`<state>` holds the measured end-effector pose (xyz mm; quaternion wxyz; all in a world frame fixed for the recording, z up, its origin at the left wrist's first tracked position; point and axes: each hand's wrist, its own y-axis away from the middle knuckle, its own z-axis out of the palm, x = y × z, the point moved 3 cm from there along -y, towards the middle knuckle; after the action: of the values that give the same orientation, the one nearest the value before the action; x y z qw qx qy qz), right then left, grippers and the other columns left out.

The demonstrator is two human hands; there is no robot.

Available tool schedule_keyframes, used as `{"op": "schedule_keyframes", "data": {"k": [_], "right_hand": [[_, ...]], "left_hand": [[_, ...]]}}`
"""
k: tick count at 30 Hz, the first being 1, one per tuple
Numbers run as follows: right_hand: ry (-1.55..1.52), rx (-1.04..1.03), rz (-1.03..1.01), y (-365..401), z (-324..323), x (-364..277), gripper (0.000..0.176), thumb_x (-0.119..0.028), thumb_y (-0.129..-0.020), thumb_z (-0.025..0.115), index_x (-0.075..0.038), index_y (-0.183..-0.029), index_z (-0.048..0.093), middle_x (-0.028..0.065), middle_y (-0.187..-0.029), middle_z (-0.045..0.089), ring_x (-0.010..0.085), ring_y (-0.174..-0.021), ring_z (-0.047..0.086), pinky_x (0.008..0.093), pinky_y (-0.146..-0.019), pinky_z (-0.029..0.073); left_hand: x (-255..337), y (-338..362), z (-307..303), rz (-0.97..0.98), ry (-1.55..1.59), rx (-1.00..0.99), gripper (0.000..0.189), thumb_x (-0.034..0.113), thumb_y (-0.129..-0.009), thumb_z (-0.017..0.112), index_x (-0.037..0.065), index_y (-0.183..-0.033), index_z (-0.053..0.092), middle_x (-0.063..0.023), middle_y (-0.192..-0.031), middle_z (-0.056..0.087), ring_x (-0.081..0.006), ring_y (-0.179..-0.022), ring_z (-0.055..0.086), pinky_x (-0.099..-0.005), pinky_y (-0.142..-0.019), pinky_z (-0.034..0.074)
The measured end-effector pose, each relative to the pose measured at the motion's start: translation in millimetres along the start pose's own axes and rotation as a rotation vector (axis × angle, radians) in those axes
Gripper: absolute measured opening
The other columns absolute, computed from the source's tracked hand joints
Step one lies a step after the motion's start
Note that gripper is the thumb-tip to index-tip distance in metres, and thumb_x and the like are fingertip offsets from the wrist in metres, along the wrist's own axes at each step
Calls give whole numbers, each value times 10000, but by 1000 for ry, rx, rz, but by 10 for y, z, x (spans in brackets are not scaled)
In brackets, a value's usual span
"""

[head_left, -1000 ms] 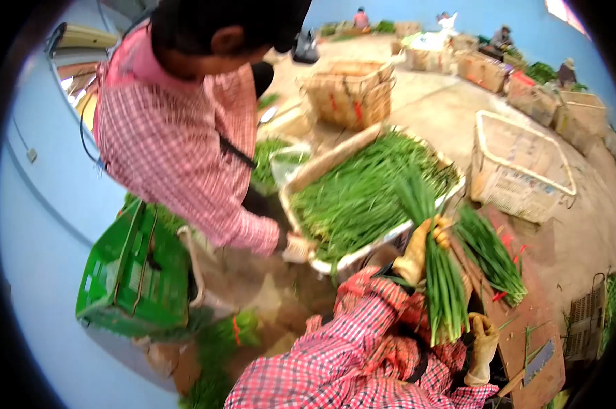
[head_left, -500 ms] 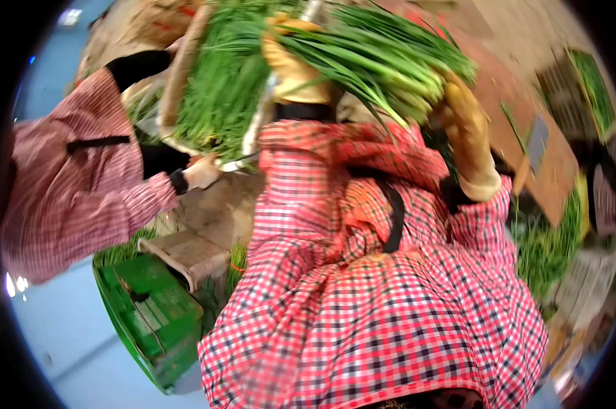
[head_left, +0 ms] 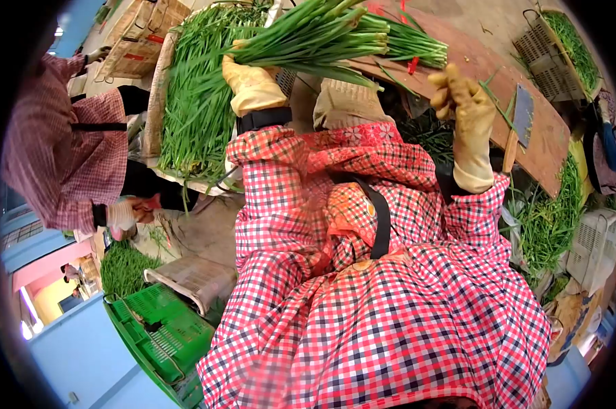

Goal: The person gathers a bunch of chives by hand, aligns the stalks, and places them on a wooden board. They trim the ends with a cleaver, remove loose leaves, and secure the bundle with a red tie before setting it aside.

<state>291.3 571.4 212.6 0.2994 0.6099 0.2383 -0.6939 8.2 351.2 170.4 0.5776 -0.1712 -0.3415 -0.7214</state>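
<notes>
My left hand (head_left: 257,85), in a yellow rubber glove, is closed round the leafy part of a bunch of green chives (head_left: 315,41). Their pale cut stems point to the right. My right hand (head_left: 463,112), gloved alike, is raised above the near side of a brown board (head_left: 482,85). Its fingers are loosely bent and apart, with nothing in them. On the board, right of this hand, lies a cleaver (head_left: 523,112) with a wooden handle. A second bunch of chives (head_left: 417,46) with red ties rests at the board's far left, partly behind the held one.
A long crate of loose chives (head_left: 202,102) stands at my left. Beyond it, a co-worker (head_left: 83,150) in a checked smock bends over. A green basket (head_left: 161,327) is at lower left. Chives also lie in a heap (head_left: 550,225) and in a crate (head_left: 547,58) on the right.
My right hand has let go of the chives' stem end and drawn back. My left hand has moved left with the bunch, toward the crate. The co-worker's hand has moved away from the crate.
</notes>
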Motion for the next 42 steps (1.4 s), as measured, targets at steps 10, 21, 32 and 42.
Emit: {"op": "schedule_keyframes", "data": {"k": [10,21,32,42], "right_hand": [[134,-169,-227,25,160,-126,263,-148,-931,666,-7,-1152,674,20,-1036,695,92,-922,621,234,-825,486],[569,-284,-547,191,538,-336,447,-290,-881,720,-62,-1251,617,110,-1179,666,218,-1067,635,346,-936,494],[883,-188,-951,72,736,-186,244,-167,-783,728,-116,-1020,703,87,-838,675,282,-804,641,400,-712,493],[589,-168,-669,322,30,-400,114,-134,-871,693,-38,-923,724,74,-754,681,223,-647,621,347,-610,470]], "left_hand": [[23,-84,35,-95,25,59,275,311,-919,471,106,-970,647,-131,-1094,676,-324,-992,634,-501,-875,518],[20,-60,55,-37,0,39,274,324,-914,502,91,-967,635,-130,-1054,676,-329,-932,640,-521,-840,532],[-29,85,130,21,-134,97,292,379,-935,442,167,-945,643,-96,-1080,686,-291,-897,636,-469,-763,519],[19,-195,41,-82,98,86,230,344,-858,526,141,-797,615,-66,-884,658,-270,-790,622,-454,-667,510]]}}
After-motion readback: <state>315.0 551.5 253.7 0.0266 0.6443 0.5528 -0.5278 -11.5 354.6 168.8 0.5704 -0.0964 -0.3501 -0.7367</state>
